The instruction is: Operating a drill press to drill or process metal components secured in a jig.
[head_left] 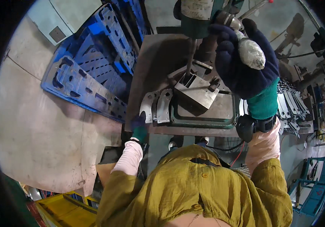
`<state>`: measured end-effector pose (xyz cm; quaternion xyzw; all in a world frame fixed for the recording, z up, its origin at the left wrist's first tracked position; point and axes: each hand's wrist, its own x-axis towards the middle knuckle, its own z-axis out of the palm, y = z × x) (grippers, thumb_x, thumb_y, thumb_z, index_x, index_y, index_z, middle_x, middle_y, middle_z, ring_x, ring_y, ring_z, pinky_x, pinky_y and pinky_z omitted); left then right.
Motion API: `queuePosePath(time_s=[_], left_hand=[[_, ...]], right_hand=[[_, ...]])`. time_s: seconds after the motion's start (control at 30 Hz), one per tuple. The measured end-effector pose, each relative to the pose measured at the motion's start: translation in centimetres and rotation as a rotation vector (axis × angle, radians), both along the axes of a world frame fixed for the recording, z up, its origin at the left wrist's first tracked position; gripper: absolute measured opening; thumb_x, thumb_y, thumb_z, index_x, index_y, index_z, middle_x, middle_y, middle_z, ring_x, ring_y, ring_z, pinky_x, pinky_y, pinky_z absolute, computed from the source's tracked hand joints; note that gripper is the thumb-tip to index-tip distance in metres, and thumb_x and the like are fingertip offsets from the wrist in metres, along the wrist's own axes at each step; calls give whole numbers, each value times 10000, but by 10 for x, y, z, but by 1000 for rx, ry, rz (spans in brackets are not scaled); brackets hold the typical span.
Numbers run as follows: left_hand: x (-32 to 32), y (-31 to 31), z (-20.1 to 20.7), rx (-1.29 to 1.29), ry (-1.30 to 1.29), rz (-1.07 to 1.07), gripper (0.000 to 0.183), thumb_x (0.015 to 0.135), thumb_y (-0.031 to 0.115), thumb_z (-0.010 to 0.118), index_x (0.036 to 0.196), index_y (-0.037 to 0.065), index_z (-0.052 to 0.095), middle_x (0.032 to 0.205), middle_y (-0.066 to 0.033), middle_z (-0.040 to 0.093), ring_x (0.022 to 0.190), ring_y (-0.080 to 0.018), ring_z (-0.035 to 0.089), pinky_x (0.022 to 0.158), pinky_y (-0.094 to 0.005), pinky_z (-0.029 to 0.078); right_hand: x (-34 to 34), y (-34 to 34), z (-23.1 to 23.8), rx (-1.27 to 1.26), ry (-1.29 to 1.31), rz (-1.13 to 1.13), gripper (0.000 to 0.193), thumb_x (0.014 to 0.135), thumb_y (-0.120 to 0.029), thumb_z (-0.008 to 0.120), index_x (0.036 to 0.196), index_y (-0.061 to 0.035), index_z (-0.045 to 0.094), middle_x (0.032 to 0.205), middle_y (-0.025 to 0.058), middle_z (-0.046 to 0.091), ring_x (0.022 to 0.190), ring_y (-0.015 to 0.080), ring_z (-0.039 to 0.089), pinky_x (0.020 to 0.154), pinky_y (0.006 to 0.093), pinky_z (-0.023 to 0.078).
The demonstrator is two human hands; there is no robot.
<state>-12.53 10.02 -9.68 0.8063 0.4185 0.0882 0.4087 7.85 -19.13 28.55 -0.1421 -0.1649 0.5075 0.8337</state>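
My right hand (242,68), in a dark blue glove with a green cuff, is closed around a drill press lever handle (251,53) wrapped in pale, shiny film. Left of it hangs the green drill press head (198,24), its spindle (191,56) reaching down to a boxy metal jig (197,90) on the machine's base. My left hand (139,123), gloved too, is low at the table's front left beside two curved metal plates with holes (156,107). Its fingers are dark and blurred, so whether they touch a plate is unclear.
Blue plastic pallets (90,72) lean at the left, next to a large pale panel (37,113). Many curved metal plates (292,106) are piled to the right of the machine. A yellow bin (66,212) is at lower left, a blue rack (317,185) at lower right.
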Motion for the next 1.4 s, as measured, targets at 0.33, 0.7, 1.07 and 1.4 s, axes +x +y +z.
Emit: queuePosePath(time_s=[0.33, 0.7, 1.07, 1.4], left_hand=[[32, -39, 26, -76, -187, -169, 706, 929, 406, 580, 1478, 31, 342, 1399, -242, 494, 1289, -409, 469, 1069, -409, 372], [26, 14, -6, 232, 105, -378, 701, 885, 514, 596, 1353, 0, 508, 1352, -248, 532, 1260, -378, 503, 1071, -415, 375], [41, -11, 9, 33, -370, -299, 417, 913, 316, 610, 1282, 122, 616, 1194, -148, 654, 1093, -320, 624, 947, -392, 484], [63, -145, 125, 47, -301, -854, 280, 911, 212, 636, 1172, 121, 681, 1094, -111, 686, 948, -244, 672, 845, -371, 529]], right_hand=[[10, -24, -2, -357, -318, -366, 600, 1020, -387, 431, 1395, 79, 373, 977, 81, 669, 839, 198, 653, 796, 347, 555], [85, -176, -195, -1154, -517, -808, 365, 914, -392, 660, 1050, -53, 661, 795, 30, 647, 617, 129, 592, 569, 264, 494], [83, -153, -322, -2067, -998, -677, 485, 824, -456, 605, 1064, -38, 665, 1032, 245, 681, 1030, 394, 642, 862, 456, 497], [113, -158, -340, -1997, -972, -614, 507, 879, -530, 514, 1012, -90, 727, 998, 223, 691, 981, 400, 656, 830, 486, 507]])
